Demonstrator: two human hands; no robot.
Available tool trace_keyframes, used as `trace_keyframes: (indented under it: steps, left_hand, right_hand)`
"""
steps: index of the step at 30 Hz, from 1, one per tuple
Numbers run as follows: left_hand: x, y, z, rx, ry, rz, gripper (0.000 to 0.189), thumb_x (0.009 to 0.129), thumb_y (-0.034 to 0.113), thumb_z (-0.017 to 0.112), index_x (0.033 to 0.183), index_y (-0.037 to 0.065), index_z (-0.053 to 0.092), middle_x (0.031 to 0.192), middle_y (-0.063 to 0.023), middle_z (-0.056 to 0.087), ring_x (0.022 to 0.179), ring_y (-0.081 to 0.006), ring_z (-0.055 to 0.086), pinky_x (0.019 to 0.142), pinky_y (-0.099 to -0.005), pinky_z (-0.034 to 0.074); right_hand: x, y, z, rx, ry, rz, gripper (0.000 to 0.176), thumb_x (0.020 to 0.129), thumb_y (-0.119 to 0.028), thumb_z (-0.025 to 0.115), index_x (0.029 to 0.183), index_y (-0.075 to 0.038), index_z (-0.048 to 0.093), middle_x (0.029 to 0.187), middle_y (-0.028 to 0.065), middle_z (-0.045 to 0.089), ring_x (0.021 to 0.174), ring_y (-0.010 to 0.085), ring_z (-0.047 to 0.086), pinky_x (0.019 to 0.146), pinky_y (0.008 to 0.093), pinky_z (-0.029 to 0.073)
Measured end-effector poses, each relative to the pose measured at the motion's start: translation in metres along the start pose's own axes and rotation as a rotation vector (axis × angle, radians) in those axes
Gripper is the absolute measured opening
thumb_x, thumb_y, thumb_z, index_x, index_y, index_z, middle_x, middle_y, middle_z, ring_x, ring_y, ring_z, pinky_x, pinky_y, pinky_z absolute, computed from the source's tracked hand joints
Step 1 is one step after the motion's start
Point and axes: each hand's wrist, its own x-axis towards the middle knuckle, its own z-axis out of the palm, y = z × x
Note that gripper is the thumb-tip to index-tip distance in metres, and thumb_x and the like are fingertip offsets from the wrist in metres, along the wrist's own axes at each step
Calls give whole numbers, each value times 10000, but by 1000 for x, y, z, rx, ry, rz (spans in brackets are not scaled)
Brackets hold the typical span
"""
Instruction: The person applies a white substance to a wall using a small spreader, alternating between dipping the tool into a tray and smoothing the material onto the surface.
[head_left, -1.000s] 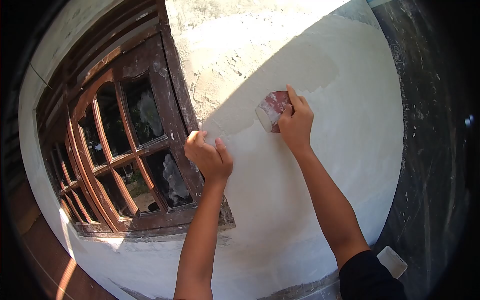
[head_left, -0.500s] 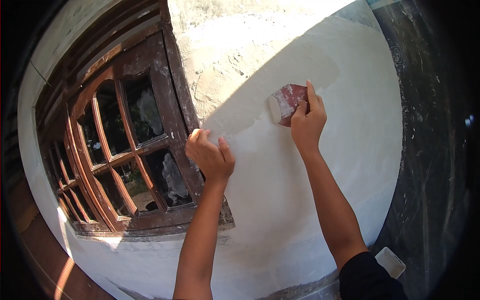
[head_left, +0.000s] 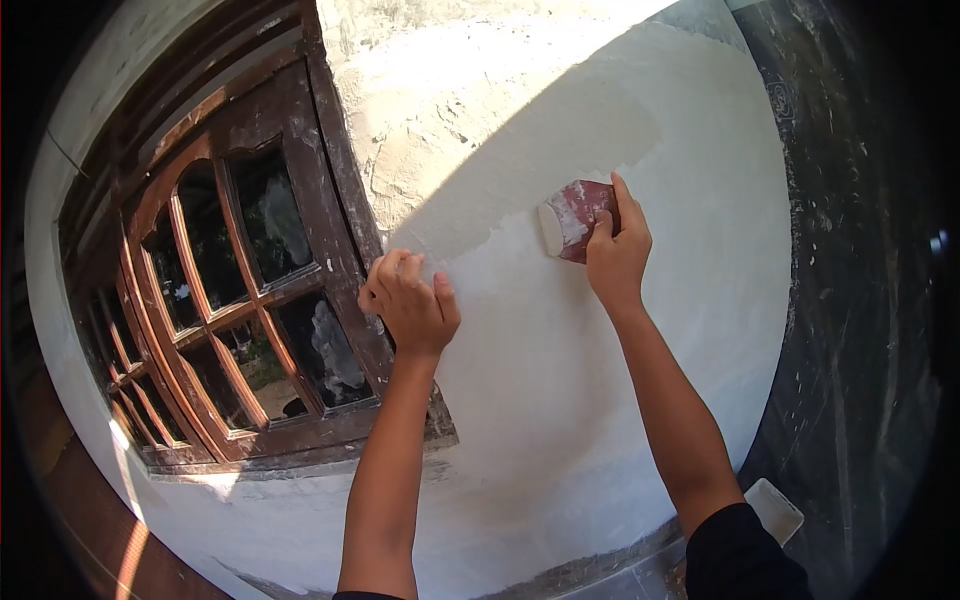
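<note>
Scraper (head_left: 577,222) (just one) in right fingers (head_left: 626,204).

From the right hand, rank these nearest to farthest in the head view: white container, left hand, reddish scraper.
1. Reddish scraper: in the right hand's grip, against the wall.
2. Left hand: off to the left, by the wooden window.
3. White container: farthest, low at the right.

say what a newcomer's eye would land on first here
Probably the reddish scraper, smeared white, in the right hand in front of the pale wall. Then the brown window on the left, with the left hand near it. The sunlit patch at the top, slanting along one side, also stands out.
</note>
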Motion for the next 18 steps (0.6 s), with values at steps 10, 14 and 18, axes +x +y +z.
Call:
trace_keyframes:
  steps: [10,14,18]
  left_hand:
    - [-16,84,-6,-279,-200,174,335,836,211,555,1149,114,483,1132,-86,506,1090,-279,454,907,-452,248]
    - [-52,150,-8,-500,-307,125,335,789,142,597,1102,61,508,1094,-117,524,1054,-306,479,880,-456,314]
    - [-87,212,-6,-701,-414,104,323,770,103,621,1071,38,526,1039,-135,542,972,-324,521,827,-441,370]
  right_hand:
    - [-27,37,-75,92,-189,344,350,905,23,485,1248,30,553,1090,168,643,905,219,620,819,339,489]
    - [-40,71,-117,-4,-232,372,329,917,8,495,1239,17,561,1073,151,648,884,193,609,803,318,485]
    - [-50,104,-164,-47,-219,450,321,918,10,496,1232,12,566,1066,150,657,877,191,613,804,318,486]
